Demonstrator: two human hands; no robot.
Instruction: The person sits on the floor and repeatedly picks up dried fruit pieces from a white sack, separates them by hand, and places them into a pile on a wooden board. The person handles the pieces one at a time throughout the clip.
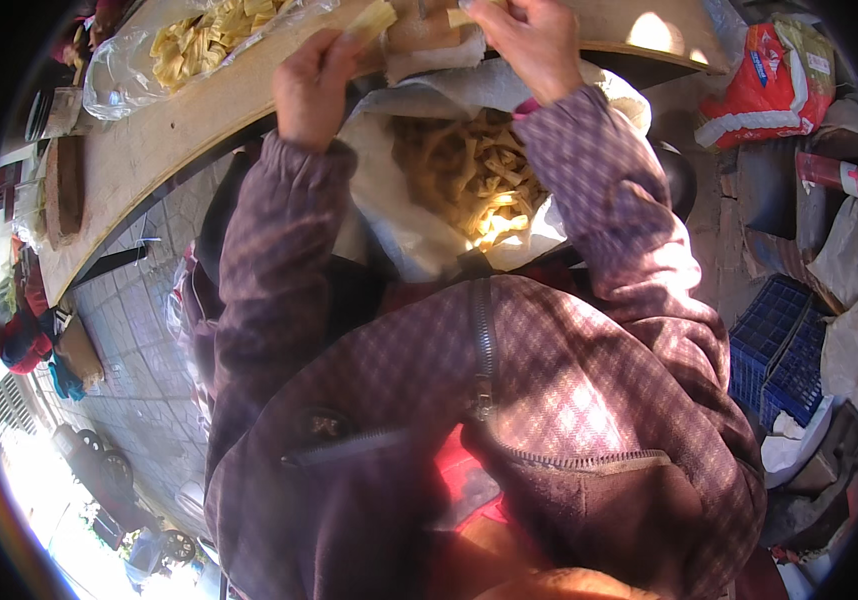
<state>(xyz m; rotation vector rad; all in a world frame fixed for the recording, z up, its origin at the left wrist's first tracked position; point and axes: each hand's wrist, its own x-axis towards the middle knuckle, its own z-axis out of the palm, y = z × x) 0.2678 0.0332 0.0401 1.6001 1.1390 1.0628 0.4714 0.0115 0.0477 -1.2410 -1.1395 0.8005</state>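
My left hand (316, 86) pinches a flat pale-yellow strip (370, 22) above the near edge of a wooden table (174, 124). Between thumb and fingers, my right hand (541, 45) holds a smaller yellow piece (462, 16), partly cut off by the top of the view. A pale cloth (436, 60) hangs over the table edge between the hands. Below them, an open white sack (388, 214) at my lap contains many yellow pieces (500, 214), partly in shadow. What the pieces are made of, I cannot tell.
On the table's left lies a clear plastic bag (110, 82) with more yellow strips (208, 45). A red package (763, 90) and blue plastic crates (778, 345) are at the right. Far left, another person (20, 337) is near the paved floor (136, 322).
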